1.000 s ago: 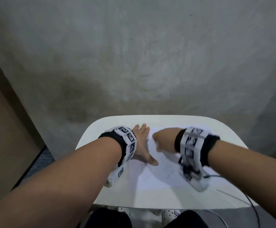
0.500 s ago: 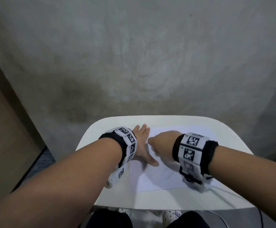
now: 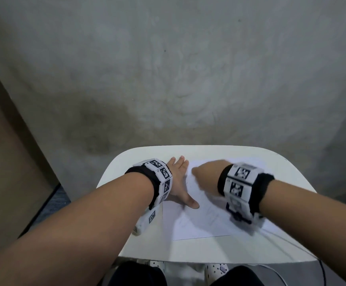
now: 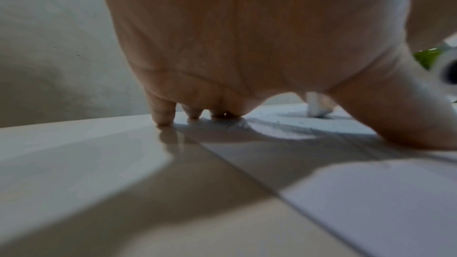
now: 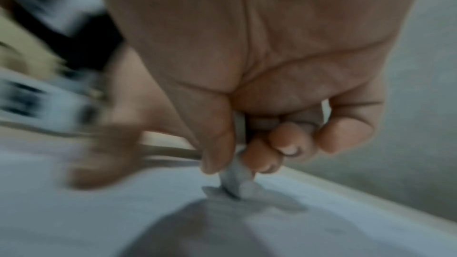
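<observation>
We list one white eraser point(image 5: 235, 181), blurred, tip on the paper point(image 3: 197, 226) on the bench point(image 3: 145, 246), pinched by fingers of our right hand point(image 3: 206, 178), hidden in the head view; left hand point(image 3: 178, 180) fingers spread flat on the paper's edge.

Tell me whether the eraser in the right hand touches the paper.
Touching. The right wrist view shows the eraser, pinched by the right hand, pressing its tip onto the paper.
</observation>
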`<action>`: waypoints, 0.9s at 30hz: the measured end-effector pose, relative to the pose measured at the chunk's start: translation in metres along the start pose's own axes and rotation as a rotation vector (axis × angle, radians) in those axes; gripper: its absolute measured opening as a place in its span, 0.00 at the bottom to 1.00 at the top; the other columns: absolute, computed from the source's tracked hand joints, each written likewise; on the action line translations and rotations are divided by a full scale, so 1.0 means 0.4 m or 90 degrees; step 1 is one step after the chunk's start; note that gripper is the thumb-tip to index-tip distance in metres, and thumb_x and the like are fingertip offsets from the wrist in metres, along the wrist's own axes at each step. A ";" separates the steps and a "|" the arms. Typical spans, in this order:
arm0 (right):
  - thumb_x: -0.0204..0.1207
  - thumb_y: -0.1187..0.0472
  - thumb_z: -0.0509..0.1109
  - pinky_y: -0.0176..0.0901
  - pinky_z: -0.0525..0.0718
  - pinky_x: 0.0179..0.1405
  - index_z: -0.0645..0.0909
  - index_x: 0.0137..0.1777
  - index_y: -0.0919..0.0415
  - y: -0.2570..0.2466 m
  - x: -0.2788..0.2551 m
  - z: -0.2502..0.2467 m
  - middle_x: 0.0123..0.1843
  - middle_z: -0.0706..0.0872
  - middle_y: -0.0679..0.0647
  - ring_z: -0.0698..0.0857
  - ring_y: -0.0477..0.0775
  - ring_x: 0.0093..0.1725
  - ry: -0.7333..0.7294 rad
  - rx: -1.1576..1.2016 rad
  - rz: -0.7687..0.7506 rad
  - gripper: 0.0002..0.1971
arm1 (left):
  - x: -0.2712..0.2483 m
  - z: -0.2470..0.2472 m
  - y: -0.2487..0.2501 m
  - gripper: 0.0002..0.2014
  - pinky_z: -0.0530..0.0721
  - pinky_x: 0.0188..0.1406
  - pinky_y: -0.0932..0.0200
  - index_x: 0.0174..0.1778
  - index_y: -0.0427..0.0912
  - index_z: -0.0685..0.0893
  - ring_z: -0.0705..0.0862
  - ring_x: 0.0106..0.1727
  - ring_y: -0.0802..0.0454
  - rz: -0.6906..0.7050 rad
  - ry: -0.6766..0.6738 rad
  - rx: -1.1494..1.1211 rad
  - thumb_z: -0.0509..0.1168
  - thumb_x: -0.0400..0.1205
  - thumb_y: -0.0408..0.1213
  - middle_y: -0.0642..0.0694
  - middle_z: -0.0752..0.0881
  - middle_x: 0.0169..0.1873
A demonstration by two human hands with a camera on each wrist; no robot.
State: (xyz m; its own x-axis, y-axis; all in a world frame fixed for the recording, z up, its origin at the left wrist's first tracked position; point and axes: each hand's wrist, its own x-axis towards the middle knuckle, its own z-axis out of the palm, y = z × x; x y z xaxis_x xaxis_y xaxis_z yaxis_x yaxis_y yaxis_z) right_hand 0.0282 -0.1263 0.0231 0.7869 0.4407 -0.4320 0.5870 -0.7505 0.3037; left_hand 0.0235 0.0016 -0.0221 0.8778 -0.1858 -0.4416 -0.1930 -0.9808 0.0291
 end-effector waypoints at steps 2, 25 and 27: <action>0.82 0.59 0.63 0.46 0.76 0.49 0.74 0.68 0.63 -0.025 -0.017 0.001 0.64 0.83 0.57 0.83 0.59 0.59 -0.023 0.025 -0.043 0.16 | 0.001 -0.006 0.000 0.67 0.41 0.82 0.43 0.84 0.43 0.31 0.33 0.84 0.45 0.005 -0.006 -0.003 0.69 0.66 0.73 0.47 0.31 0.84; 0.78 0.60 0.68 0.45 0.82 0.46 0.74 0.60 0.60 0.015 -0.019 0.013 0.54 0.85 0.52 0.85 0.56 0.53 0.018 0.006 0.013 0.12 | -0.009 0.000 0.003 0.66 0.41 0.82 0.43 0.84 0.43 0.31 0.33 0.85 0.46 0.000 0.007 -0.002 0.67 0.67 0.74 0.47 0.32 0.84; 0.79 0.61 0.66 0.45 0.77 0.44 0.73 0.61 0.61 -0.019 -0.037 0.024 0.49 0.83 0.53 0.82 0.57 0.49 -0.016 0.034 -0.048 0.12 | -0.008 -0.001 0.005 0.66 0.42 0.82 0.44 0.84 0.42 0.31 0.34 0.85 0.45 0.003 0.011 -0.001 0.68 0.68 0.73 0.47 0.32 0.84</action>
State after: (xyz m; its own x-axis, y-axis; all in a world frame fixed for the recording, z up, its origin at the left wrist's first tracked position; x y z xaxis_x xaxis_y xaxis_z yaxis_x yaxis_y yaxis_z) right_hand 0.0105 -0.1318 0.0192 0.7353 0.4852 -0.4732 0.6330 -0.7412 0.2235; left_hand 0.0204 0.0002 -0.0200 0.8843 -0.1922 -0.4255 -0.1974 -0.9798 0.0321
